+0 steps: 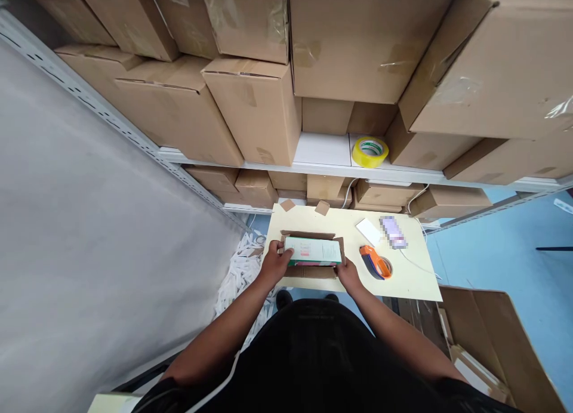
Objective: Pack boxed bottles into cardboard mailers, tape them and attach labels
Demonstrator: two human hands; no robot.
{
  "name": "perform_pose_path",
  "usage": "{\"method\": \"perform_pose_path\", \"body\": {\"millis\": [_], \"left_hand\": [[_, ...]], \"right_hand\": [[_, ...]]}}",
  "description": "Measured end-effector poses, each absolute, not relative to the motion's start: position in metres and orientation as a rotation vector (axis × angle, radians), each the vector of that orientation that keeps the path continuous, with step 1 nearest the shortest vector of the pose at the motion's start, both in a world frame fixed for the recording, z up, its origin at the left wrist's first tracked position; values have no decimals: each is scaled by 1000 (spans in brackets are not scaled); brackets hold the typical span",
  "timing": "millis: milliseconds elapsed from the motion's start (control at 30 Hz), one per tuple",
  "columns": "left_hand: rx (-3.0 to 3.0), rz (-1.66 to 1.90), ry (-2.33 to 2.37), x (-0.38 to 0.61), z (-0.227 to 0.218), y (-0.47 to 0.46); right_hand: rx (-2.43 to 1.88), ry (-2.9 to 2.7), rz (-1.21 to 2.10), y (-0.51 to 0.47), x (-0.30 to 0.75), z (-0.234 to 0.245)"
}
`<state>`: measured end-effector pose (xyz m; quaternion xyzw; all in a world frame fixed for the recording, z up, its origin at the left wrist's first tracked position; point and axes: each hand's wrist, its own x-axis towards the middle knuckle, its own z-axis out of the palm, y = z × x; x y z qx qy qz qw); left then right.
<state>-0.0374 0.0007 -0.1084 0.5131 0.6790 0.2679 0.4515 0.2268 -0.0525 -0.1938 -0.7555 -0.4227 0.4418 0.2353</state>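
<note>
A long white and green box (312, 251) with pink print lies over an open brown carton (308, 273) on the table. My left hand (276, 264) grips the box's left end, thumb on its top face. At the right end, my right hand (349, 276) is closed at the box's lower corner, right against the carton's edge; its fingertips are partly hidden. The carton's flaps stand out around the box. Right of my right hand lies an orange and blue tape dispenser (372, 262) with a tape roll.
A white card-like item (368, 231) and a blurred phone (393, 231) with a cable lie on the cream table (414, 284). Shelves of cardboard boxes (250, 111) rise behind, holding a yellow tape roll (370, 151). White paper strips (242, 270) cover the floor at left.
</note>
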Motion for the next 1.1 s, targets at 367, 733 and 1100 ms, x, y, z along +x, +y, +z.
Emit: {"method": "perform_pose_path", "body": {"millis": [367, 733, 1100], "left_hand": [[1559, 747, 1690, -34, -107, -10], [1495, 676, 1738, -47, -125, -1], [1517, 438, 1795, -36, -151, 13]], "right_hand": [[-1918, -1025, 1359, -56, 217, -196], [-1970, -1059, 1243, -59, 218, -190], [-1970, -1026, 1239, -61, 220, -196]]}}
